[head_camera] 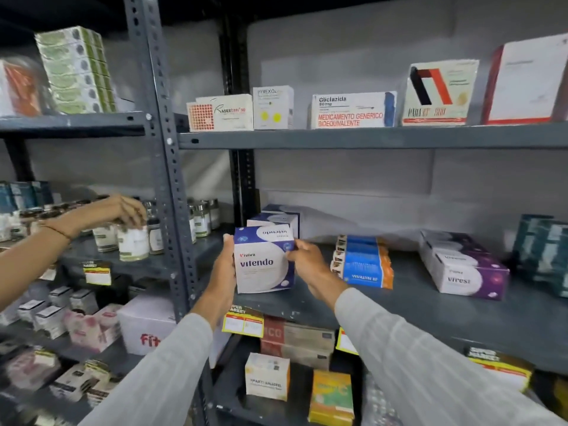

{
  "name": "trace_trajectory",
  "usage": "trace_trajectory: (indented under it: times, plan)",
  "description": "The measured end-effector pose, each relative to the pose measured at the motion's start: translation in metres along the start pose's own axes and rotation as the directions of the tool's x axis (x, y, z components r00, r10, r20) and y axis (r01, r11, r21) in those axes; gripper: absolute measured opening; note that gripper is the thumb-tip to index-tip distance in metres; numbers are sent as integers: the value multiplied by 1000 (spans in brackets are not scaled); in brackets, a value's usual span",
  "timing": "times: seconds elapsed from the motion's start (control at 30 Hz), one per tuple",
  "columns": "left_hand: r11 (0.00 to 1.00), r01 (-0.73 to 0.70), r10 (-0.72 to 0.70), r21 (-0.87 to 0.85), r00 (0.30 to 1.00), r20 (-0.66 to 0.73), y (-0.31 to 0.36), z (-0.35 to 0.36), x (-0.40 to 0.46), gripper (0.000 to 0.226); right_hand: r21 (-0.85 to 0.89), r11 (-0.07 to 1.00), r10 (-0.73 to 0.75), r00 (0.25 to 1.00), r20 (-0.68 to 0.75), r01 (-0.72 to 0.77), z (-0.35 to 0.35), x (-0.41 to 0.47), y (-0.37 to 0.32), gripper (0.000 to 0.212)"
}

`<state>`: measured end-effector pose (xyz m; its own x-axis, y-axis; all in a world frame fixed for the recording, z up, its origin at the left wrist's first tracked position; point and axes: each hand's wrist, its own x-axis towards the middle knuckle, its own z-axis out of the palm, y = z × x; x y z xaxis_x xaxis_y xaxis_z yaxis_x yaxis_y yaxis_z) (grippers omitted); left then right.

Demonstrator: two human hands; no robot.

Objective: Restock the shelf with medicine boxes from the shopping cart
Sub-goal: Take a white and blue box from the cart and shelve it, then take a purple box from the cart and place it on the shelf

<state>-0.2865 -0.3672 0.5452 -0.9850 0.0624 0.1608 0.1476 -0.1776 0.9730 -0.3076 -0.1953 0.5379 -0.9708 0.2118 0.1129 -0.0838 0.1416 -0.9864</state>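
Note:
A white and blue box marked "vitendo" point(264, 265) is held upright over the front left of the grey middle shelf point(415, 309). My left hand point(226, 265) grips its left side, my right hand point(307, 262) pinches its upper right edge. Right behind it stand two more boxes of the same kind point(276, 218). The shopping cart is out of view.
On the same shelf lie blue-orange "Vivalyn" boxes point(365, 265) and purple-white boxes point(464, 269). The upper shelf carries a row of boxes, among them "Gliclazida" point(352, 110). Another person's hand point(123, 212) touches jars on the left rack beyond the steel post point(163, 142).

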Motion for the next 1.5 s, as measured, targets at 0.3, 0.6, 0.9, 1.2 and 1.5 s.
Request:
trace_trajectory:
  times: [0.3,0.6,0.9,1.2,1.5]
  plan:
    - [999,-41,38,-10,977,-208,-16,5,-4,43,-94,991,-101,995,-22,98,-10,-18,30,52]
    - [843,-448,474,296,880,-16,-155,85,-140,31,4,971,-228,932,-281,238,-145,-204,128,32]
    - [627,-507,-126,591,683,720,-374,186,-306,47,-262,880,262,865,-428,-396,-310,-355,372,29]
    - [354,-702,-585,618,350,732,-495,224,-368,65,-714,366,762,633,-138,-597,-324,-461,542,71]
    - [318,-754,-512,575,374,773,-516,221,-365,62,-955,238,698,715,43,-175,-318,-495,627,81]
